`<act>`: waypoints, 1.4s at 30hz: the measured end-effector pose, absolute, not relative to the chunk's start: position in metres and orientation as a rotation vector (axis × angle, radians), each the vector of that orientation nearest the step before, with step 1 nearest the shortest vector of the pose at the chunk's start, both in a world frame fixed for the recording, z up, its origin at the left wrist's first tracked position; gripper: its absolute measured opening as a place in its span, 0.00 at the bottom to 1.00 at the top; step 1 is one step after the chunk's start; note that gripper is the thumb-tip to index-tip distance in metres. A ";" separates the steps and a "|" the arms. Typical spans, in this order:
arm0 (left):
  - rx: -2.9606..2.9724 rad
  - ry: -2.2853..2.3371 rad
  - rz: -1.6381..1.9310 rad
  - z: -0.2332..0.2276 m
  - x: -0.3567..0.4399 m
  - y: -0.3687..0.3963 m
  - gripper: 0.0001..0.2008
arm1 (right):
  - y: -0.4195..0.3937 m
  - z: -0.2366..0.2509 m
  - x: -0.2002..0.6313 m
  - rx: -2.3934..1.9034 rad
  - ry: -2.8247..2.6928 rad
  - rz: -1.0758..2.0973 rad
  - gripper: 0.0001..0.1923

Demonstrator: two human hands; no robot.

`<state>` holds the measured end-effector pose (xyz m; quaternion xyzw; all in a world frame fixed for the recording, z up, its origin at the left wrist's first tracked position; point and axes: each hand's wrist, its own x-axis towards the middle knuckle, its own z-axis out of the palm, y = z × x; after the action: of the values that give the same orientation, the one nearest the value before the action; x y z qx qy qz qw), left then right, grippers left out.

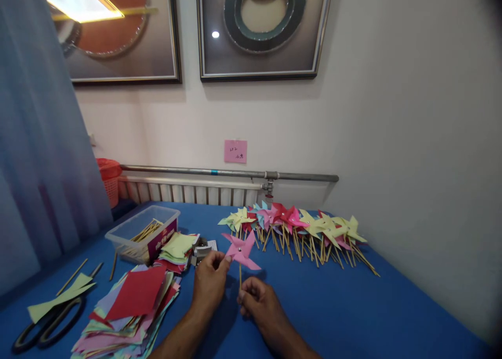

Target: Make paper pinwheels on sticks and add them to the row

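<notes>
A pink paper pinwheel point(243, 251) stands upright on a thin wooden stick point(240, 276) in front of me, a metal pin at its centre. My right hand point(261, 301) pinches the lower part of that stick. With thumb and finger closed at the edge of the left blade, my left hand point(212, 278) holds the pinwheel from the side. Just behind my left wrist lie a small pile of yellow and red paper squares point(178, 245) and some small boxes point(203, 249), partly hidden by the hand.
Many finished pinwheels point(282, 218) lie in a row at the back right of the blue table point(353, 317). At left are a plastic box point(143, 233) of sticks, a tall stack of coloured paper point(129, 312), and scissors point(50, 322) under yellow paper strips. Wall pipes point(231, 172) run behind.
</notes>
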<state>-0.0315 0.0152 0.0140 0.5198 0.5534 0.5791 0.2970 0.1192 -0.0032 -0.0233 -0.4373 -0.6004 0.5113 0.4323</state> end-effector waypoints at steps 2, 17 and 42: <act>1.377 1.480 1.553 0.016 -0.035 0.017 0.14 | -0.004 -0.023 0.119 -1.080 -1.500 1.281 0.05; 1.194 1.389 1.649 0.019 -0.035 0.016 0.19 | 0.003 -0.030 0.119 -1.066 -1.420 1.251 0.10; 1.373 1.384 1.486 0.010 -0.012 0.006 0.12 | -0.002 -0.024 0.122 -1.035 -1.526 1.229 0.06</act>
<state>-0.0116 0.0058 0.0101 0.5271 0.5314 0.5705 0.3381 0.1223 -0.0016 -0.0237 -0.4179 -0.6162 0.4961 0.4466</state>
